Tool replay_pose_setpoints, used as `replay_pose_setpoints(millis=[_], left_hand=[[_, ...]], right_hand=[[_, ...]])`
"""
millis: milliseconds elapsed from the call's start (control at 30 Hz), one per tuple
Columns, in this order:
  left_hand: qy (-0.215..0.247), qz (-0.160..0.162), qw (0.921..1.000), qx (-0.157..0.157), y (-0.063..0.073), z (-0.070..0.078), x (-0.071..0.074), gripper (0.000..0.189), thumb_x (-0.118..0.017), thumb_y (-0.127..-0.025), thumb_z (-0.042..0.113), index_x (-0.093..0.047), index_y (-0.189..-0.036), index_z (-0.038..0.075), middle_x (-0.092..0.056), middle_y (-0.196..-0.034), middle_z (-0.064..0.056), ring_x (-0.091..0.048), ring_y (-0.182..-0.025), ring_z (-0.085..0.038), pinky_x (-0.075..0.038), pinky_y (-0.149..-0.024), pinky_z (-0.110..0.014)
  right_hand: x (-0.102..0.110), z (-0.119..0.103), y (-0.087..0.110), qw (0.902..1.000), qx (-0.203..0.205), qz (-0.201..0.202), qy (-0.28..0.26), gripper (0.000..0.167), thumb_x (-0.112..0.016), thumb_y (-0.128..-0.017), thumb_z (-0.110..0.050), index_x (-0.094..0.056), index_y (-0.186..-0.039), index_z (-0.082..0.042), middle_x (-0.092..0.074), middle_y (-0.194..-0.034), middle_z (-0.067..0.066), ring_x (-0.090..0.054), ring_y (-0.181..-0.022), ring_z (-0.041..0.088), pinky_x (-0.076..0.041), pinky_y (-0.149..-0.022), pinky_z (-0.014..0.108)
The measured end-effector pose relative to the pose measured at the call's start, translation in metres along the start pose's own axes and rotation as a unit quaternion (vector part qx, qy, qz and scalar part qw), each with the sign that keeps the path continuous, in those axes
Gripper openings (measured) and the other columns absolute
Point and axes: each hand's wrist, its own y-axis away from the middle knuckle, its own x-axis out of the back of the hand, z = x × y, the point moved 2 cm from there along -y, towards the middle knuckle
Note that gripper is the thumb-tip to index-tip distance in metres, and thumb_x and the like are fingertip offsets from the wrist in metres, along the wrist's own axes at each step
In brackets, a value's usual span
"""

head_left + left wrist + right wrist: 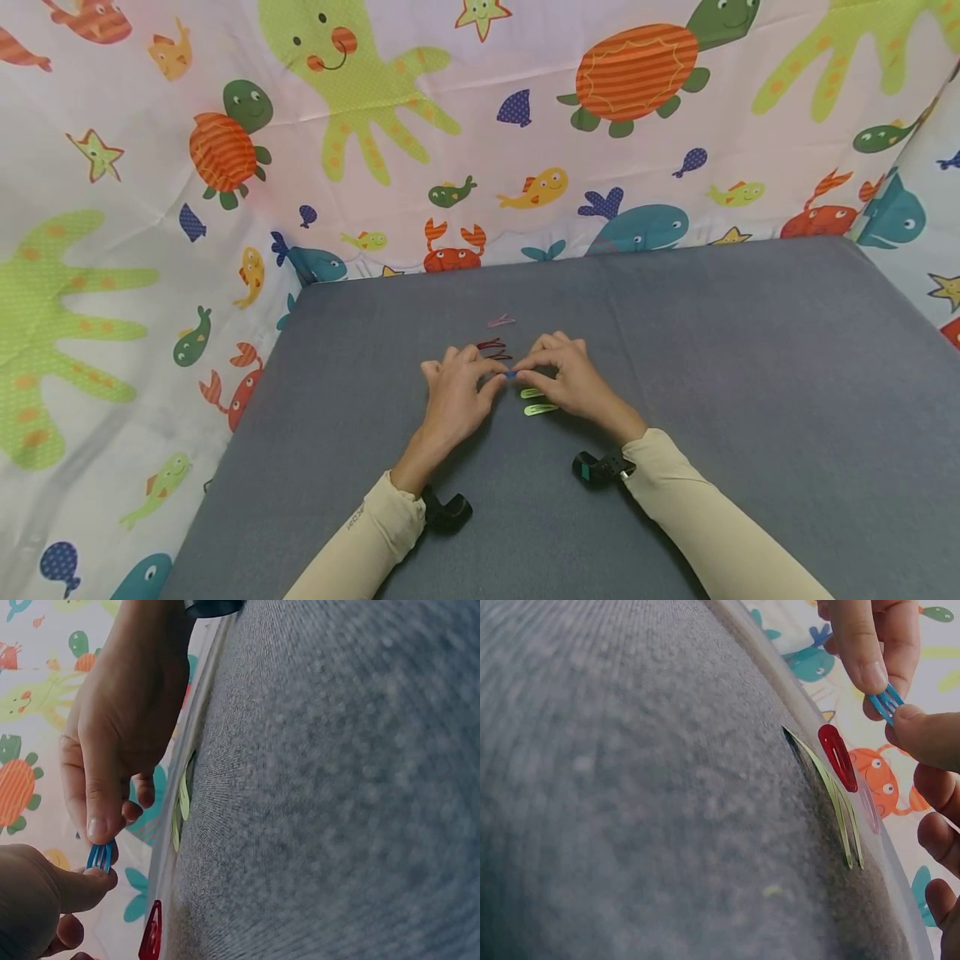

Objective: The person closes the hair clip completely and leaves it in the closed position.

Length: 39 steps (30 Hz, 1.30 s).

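A small blue snap hair clip [99, 857] is pinched at its two ends, between the thumb and finger of each hand. My left hand [459, 395] grips one end and my right hand [567, 377] the other, with the clip [511, 374] held over the grey table. Just below the right hand lie yellow-green hair clips [540, 409], one partly covered by the fingers. Dark red hair clips [491, 343] lie beyond the left fingertips; the right wrist view shows a red clip [838, 758] near the green ones.
Farther back on the grey cloth-covered table [750, 400] lies a pink hair clip [501, 321]. A curtain [480, 150] printed with sea animals hangs behind the table and along its sides. Black wrist cameras [448, 512] hang below both wrists.
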Motion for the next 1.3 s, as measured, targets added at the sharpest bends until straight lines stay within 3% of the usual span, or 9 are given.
replay_pose_setpoints(millis=[233,600,1033,1300], left_hand=[[-0.001,-0.004,1.0000,-0.001,0.0002,-0.0001,-0.0013,0.012,-0.077,-0.092,0.025,-0.081,-0.103,0.025,-0.054,-0.081,0.004,-0.036,-0.073,-0.013,-0.015,-0.077,-0.044],[0.017,-0.012,0.9998,-0.007,-0.0015,0.0001,0.0001,0.012,-0.080,-0.088,0.024,-0.081,-0.099,0.027,-0.064,-0.083,0.005,-0.037,-0.072,-0.013,-0.016,-0.076,-0.045],[0.039,-0.028,0.9988,-0.011,-0.0016,-0.0001,0.0008,0.013,-0.078,-0.090,0.024,-0.082,-0.101,0.027,-0.061,-0.083,0.005,-0.037,-0.073,-0.013,-0.015,-0.078,-0.046],[0.058,-0.032,0.9977,-0.016,-0.0021,-0.0012,0.0017,0.016,-0.077,-0.090,0.025,-0.082,-0.105,0.025,-0.055,-0.080,0.005,-0.035,-0.073,-0.014,-0.012,-0.077,-0.046]], right_hand=[[0.0002,0.0010,0.0006,1.0000,-0.003,0.001,-0.009,0.011,-0.082,-0.084,-0.012,-0.083,-0.095,-0.015,-0.061,-0.084,-0.005,-0.044,-0.078,0.012,-0.022,-0.080,0.038],[0.0036,0.0008,-0.0001,0.9997,0.003,-0.014,-0.021,0.009,-0.082,-0.084,-0.013,-0.083,-0.092,-0.016,-0.058,-0.080,-0.005,-0.043,-0.076,0.010,-0.021,-0.080,0.039],[0.0053,0.0025,0.0005,0.9994,-0.003,-0.024,-0.026,0.008,-0.082,-0.084,-0.014,-0.083,-0.092,-0.016,-0.056,-0.079,-0.007,-0.042,-0.076,0.010,-0.021,-0.079,0.039],[0.0086,0.0007,-0.0001,0.9986,-0.005,-0.037,-0.036,0.007,-0.080,-0.086,-0.014,-0.083,-0.092,-0.016,-0.055,-0.079,-0.006,-0.043,-0.076,0.019,-0.021,-0.079,0.039]])
